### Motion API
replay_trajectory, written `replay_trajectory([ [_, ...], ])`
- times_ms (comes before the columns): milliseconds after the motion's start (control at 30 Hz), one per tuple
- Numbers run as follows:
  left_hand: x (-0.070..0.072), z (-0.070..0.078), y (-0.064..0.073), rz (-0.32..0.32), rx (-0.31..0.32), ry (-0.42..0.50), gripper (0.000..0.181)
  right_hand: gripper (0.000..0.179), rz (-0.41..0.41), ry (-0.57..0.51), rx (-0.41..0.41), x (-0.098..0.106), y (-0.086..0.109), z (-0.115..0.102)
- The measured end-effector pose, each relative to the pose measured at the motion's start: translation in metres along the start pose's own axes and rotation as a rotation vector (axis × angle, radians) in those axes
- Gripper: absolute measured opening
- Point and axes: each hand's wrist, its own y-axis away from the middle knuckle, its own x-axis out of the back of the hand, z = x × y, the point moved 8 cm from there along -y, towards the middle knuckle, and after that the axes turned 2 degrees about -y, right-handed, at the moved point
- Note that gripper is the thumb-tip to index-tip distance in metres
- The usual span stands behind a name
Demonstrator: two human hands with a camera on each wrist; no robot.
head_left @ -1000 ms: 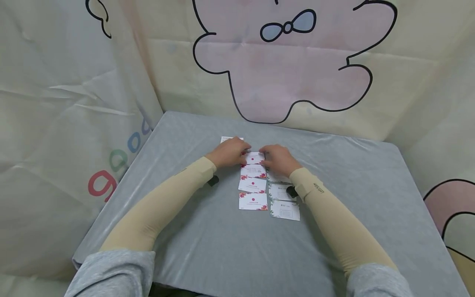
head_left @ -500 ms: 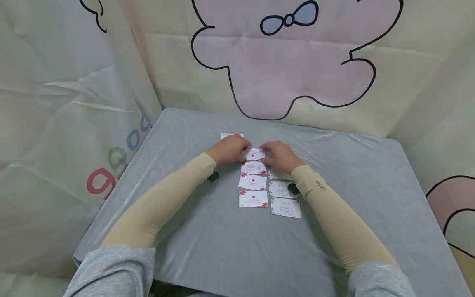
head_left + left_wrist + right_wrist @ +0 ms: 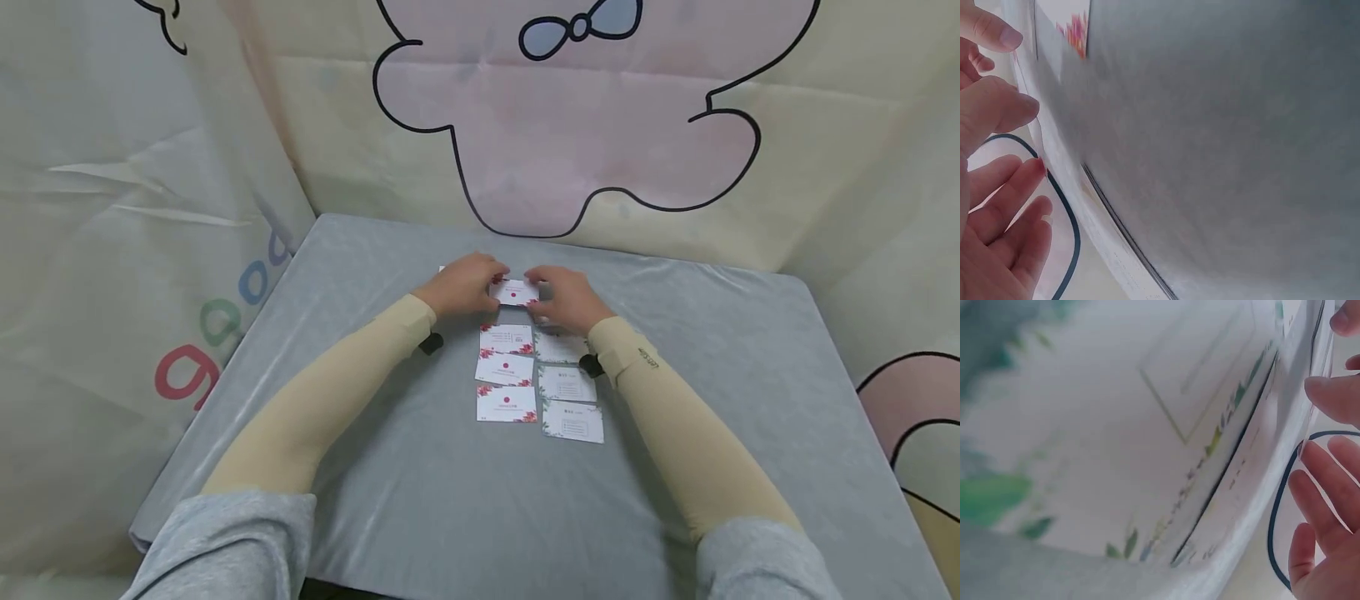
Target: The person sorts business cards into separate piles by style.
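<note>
A white card with red flowers and a red dot (image 3: 514, 292) is raised off the cloth, a shadow under its near edge. At its left edge my left hand (image 3: 461, 285) pinches it between thumb and fingers. The right edge sits in the pinch of my right hand (image 3: 568, 302). In both wrist views the card appears nearly edge-on. Nearer lies a column of red-flowered cards, with a top one (image 3: 506, 339), a middle one (image 3: 506, 368) and a bottom one (image 3: 507, 404). Right of it are green-leaf cards (image 3: 567, 384), partly covered by the right wrist.
The grey cloth-covered table (image 3: 420, 517) carries everything. Another white card (image 3: 441, 268) peeks out behind the left hand, mostly hidden. A printed fabric backdrop (image 3: 600, 150) rises behind the table's far edge, and a plain fabric wall (image 3: 112, 333) stands at the left.
Both hands have lifted the red-flowered card away from the top of its column and moved it farther off. A gap now shows below it. The head view has tilted slightly.
</note>
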Motion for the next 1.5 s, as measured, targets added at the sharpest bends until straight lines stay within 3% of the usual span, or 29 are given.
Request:
replay_trajectory([
  [400,-0.004,-0.013,-0.025,-0.037,0.016,0.001,0.061,0.054,0.033,-0.008,-0.035,0.000,-0.020,0.013],
  [600,-0.004,-0.020,-0.027,-0.046,0.023,0.013,0.060,0.055,-0.002,0.017,-0.044,0.000,-0.024,0.011],
  [900,-0.003,-0.021,-0.024,-0.046,0.024,-0.003,0.064,0.056,-0.041,0.049,-0.076,0.007,-0.011,0.007],
  [1000,-0.003,-0.013,-0.014,-0.030,-0.002,-0.012,0.064,0.057,-0.036,0.070,-0.049,0.006,0.001,0.003],
  [1300,-0.013,0.020,0.056,-0.044,-0.121,-0.032,0.055,0.057,-0.087,0.154,0.058,-0.011,0.058,-0.027],
  [1500,-0.023,0.024,0.075,-0.014,-0.131,-0.027,0.044,0.052,-0.090,0.164,0.099,-0.025,0.069,-0.040],
])
